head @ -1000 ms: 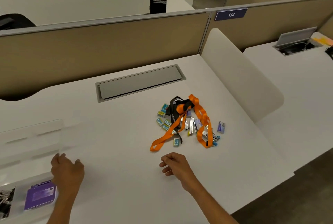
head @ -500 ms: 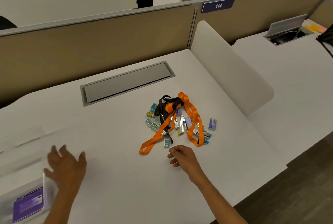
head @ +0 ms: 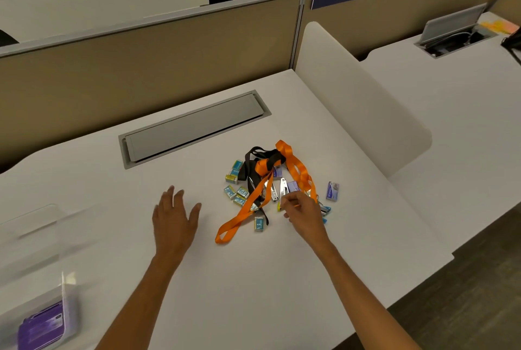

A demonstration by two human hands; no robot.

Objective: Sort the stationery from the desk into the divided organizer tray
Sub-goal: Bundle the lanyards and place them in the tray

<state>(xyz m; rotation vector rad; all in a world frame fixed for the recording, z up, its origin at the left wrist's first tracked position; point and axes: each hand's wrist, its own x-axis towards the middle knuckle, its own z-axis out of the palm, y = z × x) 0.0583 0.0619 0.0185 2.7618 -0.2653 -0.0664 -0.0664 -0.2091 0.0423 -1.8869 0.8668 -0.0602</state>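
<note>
Head view is showing the right hand (head: pixel 303 210) reaching into the near edge of the stationery pile (head: pixel 282 187), right of centre on the desk, fingers curling down. I cannot tell whether they are pinching anything. The left hand (head: pixel 174 217) is spreading flat and empty, left of the pile. The orange lanyard (head: pixel 248 208) is lying limp, tangling with a black lanyard (head: pixel 255 156), so lifting it is likely dragging neighbours along. The staple boxes (head: pixel 238 194) are looking light and rigid, best pinched by their sides. The organizer tray (head: pixel 66 301) is sitting near left.

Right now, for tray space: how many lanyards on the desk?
2, tangled together: orange lanyard in front, black lanyard at the far side; more may hide underneath.
</note>
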